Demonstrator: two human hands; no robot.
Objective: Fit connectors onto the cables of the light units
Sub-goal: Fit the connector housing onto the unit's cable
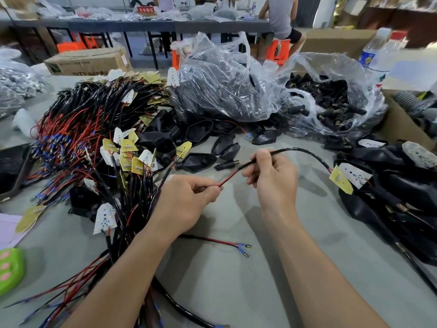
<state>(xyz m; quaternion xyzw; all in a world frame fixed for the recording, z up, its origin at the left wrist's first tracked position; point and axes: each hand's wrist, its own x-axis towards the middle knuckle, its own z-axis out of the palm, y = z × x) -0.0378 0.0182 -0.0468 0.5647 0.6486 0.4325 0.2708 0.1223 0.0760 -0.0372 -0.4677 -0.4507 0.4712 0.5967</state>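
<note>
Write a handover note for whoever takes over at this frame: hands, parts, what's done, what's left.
Left hand pinches the end of the red wire. Right hand grips the same unit's black cable, which runs to its light board at the right.
A loose connector lies just beyond the hands. More sit in the open bag behind.
Done: cable picked up and held between both hands. No connector shows on it.
Left: fit a connector on this cable, then work through the pile of cabled boards at the left.

Bare table (236,280) between forearms, cable heap (94,138) left, black housings (390,209) right, bags (224,91) behind
</note>
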